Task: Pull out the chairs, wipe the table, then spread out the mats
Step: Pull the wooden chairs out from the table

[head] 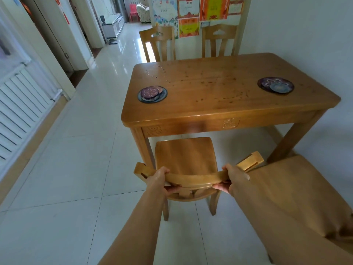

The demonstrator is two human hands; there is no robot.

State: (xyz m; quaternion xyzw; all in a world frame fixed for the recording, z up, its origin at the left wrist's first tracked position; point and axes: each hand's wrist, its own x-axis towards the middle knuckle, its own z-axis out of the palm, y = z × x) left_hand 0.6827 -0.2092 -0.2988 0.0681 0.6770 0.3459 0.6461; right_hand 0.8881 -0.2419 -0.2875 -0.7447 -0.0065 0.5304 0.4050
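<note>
Both hands, left hand and right hand, clenched round near chair's top rail, second chair seat close alongside.

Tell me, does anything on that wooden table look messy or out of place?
Yes. The table is speckled with small spots, and pale crumbs or droplets lie near its far left corner. The mats are still heaped in two stacks, the left stack and the right stack, not spread out.
</note>
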